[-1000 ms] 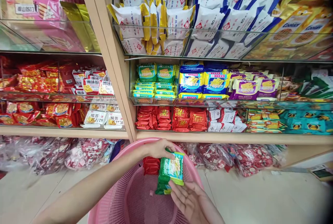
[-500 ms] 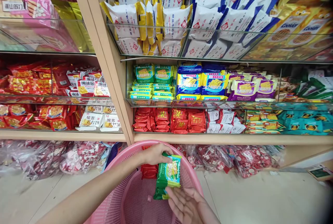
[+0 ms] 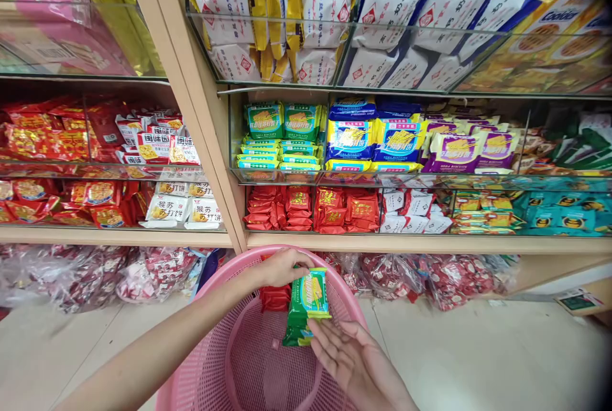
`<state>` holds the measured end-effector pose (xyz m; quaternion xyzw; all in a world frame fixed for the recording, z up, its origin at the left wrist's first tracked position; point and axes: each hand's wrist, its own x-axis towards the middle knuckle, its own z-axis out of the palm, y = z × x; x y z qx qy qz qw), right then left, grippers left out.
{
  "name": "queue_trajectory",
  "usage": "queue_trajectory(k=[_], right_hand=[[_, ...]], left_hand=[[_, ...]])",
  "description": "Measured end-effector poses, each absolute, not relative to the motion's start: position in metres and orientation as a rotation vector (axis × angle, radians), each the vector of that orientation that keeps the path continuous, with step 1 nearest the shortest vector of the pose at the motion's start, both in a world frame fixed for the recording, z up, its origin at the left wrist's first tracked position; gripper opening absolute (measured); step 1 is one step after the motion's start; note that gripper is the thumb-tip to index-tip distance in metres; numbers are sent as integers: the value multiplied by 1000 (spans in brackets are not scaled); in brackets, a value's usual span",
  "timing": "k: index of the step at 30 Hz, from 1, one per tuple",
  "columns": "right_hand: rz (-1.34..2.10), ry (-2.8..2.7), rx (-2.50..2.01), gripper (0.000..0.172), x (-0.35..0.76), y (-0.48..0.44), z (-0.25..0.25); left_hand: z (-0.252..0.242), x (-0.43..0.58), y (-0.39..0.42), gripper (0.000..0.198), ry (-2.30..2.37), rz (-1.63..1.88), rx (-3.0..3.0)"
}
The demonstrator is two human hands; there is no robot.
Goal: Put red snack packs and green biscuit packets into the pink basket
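Observation:
My left hand (image 3: 283,267) reaches over the pink basket (image 3: 184,376) and pinches the top end of a green soda biscuit packet (image 3: 313,294). Palm up with fingers stretched out, my right hand (image 3: 356,360) is by the packet's lower end; its fingertips look close to touching, though contact is hard to tell. Another green packet (image 3: 297,332) shows partly beneath the held one, inside the basket. Red packets (image 3: 275,297) lie against the basket's far wall, partly covered by my left hand and forearm.
Behind the basket, a wooden shelf unit (image 3: 401,243) has glass-fronted compartments. Matching green biscuit packets (image 3: 264,120) stand there beside blue ones (image 3: 350,140), above red packets (image 3: 297,207). Clear bags of red-wrapped goods (image 3: 394,278) lie on the tiled floor (image 3: 459,353) under the lowest shelf.
The view has tipped slightly downward, so shelves and basket sit higher in it. My left hand still grips the green packet. My right hand remains open beside it.

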<state>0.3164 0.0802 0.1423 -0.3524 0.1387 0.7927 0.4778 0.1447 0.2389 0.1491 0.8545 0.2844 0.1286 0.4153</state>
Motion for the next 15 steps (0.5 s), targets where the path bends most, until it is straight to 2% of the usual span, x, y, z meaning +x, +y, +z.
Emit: queue_trajectory(k=[6,15], right_hand=[[1939,352,-880,33,314,77,143],[1941,352,-834,28,317,79,144]], left_hand=[[147,150,243,25,650,294,2107],[144,144,247,24,745,305,2147]])
